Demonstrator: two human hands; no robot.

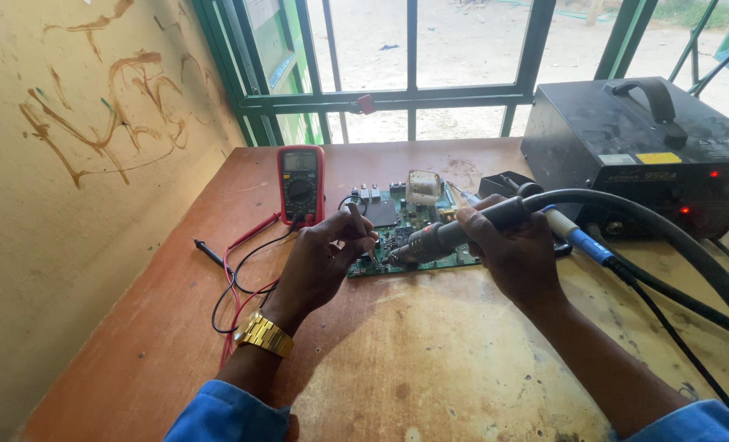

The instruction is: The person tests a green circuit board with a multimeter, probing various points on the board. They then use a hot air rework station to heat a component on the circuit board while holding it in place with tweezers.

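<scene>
Left hand pinching tweezers, right hand gripping hot-air wand over green circuit board, red multimeter behind.

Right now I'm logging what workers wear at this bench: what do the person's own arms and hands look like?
Both forearms are bare, with blue sleeves pushed up toward the elbows. The left hand has a gold-coloured metal watch with a link band at the wrist. The right hand wears no glove, and no ring or watch is visible on it.

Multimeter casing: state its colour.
The multimeter casing is red around a dark face, seen in the head view.
</scene>
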